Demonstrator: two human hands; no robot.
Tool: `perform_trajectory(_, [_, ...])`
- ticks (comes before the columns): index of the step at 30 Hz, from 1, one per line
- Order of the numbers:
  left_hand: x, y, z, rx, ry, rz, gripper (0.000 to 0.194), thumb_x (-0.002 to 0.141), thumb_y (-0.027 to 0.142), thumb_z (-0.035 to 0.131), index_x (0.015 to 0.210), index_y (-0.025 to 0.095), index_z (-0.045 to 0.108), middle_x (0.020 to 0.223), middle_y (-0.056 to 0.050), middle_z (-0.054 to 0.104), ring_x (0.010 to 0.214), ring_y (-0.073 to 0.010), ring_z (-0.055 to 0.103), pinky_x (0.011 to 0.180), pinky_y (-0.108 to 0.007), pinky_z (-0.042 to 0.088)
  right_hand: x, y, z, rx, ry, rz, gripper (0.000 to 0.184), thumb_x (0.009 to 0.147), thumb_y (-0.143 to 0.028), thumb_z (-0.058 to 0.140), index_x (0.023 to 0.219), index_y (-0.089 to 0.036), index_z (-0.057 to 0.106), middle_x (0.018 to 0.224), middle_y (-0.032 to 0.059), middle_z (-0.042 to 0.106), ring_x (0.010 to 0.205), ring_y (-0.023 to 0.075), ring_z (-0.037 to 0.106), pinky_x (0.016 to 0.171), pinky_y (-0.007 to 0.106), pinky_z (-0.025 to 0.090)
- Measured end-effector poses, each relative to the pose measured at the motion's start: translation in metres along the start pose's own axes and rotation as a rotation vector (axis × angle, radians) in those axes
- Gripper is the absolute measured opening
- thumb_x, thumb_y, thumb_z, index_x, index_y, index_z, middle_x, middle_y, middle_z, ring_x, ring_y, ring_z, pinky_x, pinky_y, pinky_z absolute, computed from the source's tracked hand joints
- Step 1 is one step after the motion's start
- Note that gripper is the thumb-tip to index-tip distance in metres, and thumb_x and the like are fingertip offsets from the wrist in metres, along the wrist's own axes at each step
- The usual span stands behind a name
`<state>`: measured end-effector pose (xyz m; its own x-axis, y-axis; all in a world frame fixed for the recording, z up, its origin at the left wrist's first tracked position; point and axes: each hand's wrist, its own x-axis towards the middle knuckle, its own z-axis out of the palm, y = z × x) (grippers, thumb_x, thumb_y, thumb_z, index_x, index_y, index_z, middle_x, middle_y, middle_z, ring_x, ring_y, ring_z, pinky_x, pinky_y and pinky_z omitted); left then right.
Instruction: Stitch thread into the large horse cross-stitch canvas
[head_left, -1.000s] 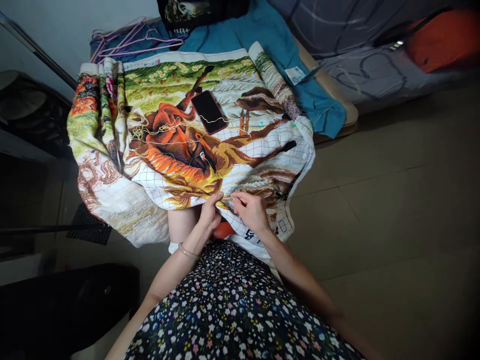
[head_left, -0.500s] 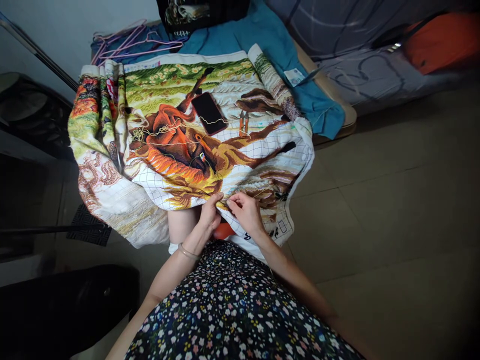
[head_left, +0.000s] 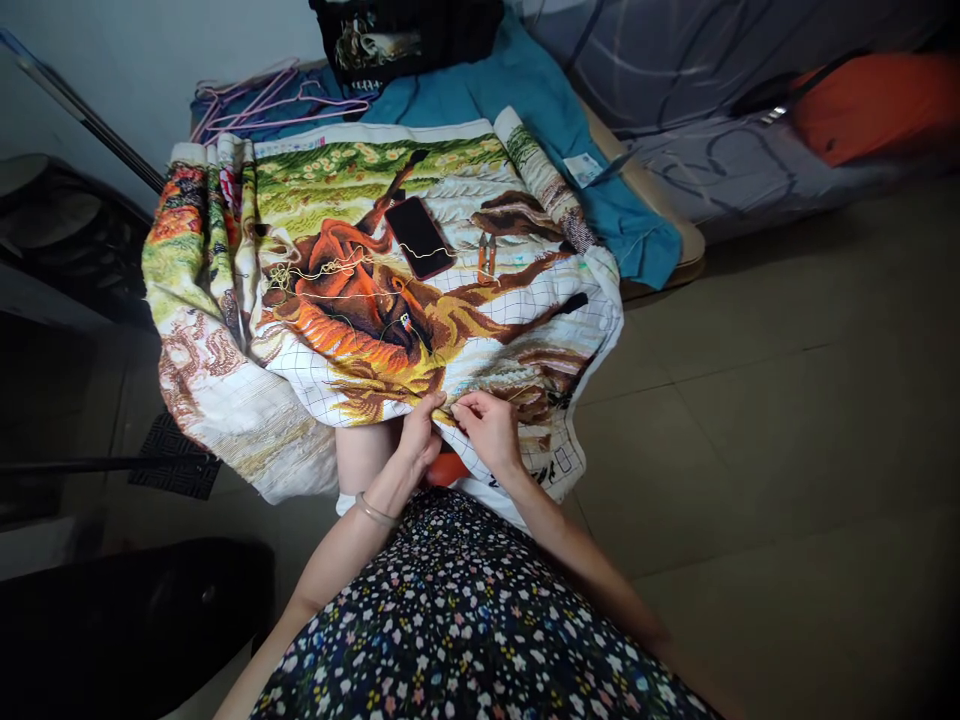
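Note:
A large cross-stitch canvas [head_left: 502, 298], partly stitched with brown and orange animal shapes, spreads over my lap and the surface ahead. My left hand [head_left: 420, 432] is closed on its near edge, thumb on top and fingers underneath. Right beside it, my right hand [head_left: 489, 428] pinches close to the fabric; whatever is between its fingertips is too small to make out. On the canvas lie a dark phone [head_left: 420, 238], orange-handled thread snips [head_left: 487, 258] and a loose tangle of pale yellow thread [head_left: 281, 277].
Rolled canvas ends [head_left: 536, 170] flank the work. Behind it are pink and purple hangers [head_left: 277, 105], a black printed bag [head_left: 405, 45] and a teal cloth [head_left: 480, 80]. An orange bag [head_left: 877, 110] rests at the far right above the tiled floor [head_left: 750, 420].
The view has shifted slightly, so the background sits a little lower. My left hand keeps its hold, and my right hand stays pinched beside it, its wrist turned slightly.

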<state>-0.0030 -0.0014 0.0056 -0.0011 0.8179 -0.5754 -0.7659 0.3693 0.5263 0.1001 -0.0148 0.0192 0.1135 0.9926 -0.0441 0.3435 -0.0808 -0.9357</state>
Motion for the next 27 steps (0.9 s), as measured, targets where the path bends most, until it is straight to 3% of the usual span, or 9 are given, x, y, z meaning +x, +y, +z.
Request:
perform_trajectory(13, [0.0,0.001,0.0,-0.013,-0.014,-0.03,0.019,0.056,0.016,0.073,0.072,0.014,0.064,0.068,0.0,0.066,0.064,-0.0108,0.057,0.075,-0.027,0.043,-0.003,-0.006,-0.005,-0.173,0.038,-0.159,0.019,0.083,-0.024,0.054,0.069,-0.019,0.066,0.067,0.003,0.068,0.06,0.0149,0.058,0.063,0.026,0.043])
perform_trajectory(17, [-0.002,0.001,0.001,-0.021,0.001,-0.018,0.015,0.056,0.015,0.072,0.067,0.014,0.063,0.065,0.001,0.064,0.061,-0.0097,0.055,0.072,-0.026,0.043,-0.001,-0.005,-0.003,-0.119,0.046,-0.101,0.019,0.082,-0.026,0.055,0.068,-0.018,0.065,0.065,0.0038,0.068,0.058,0.0157,0.06,0.061,0.027,0.045])
perform_trajectory(23, [-0.006,0.001,0.005,-0.012,0.001,-0.01,0.018,0.059,0.019,0.075,0.072,0.014,0.065,0.067,0.0,0.066,0.063,-0.0105,0.057,0.073,-0.026,0.044,0.002,-0.007,-0.006,0.127,-0.022,0.123,0.016,0.075,-0.033,0.062,0.079,-0.018,0.06,0.063,0.0024,0.067,0.048,0.0147,0.059,0.049,0.025,0.047])
perform_trajectory(27, [-0.008,0.001,0.005,-0.031,-0.028,-0.02,0.021,0.059,0.019,0.077,0.076,0.013,0.067,0.072,-0.001,0.068,0.067,-0.0113,0.059,0.075,-0.027,0.045,0.008,-0.016,-0.011,0.13,-0.017,0.104,0.024,0.074,-0.029,0.062,0.096,-0.018,0.057,0.061,-0.0013,0.065,0.048,0.0146,0.06,0.05,0.025,0.048])
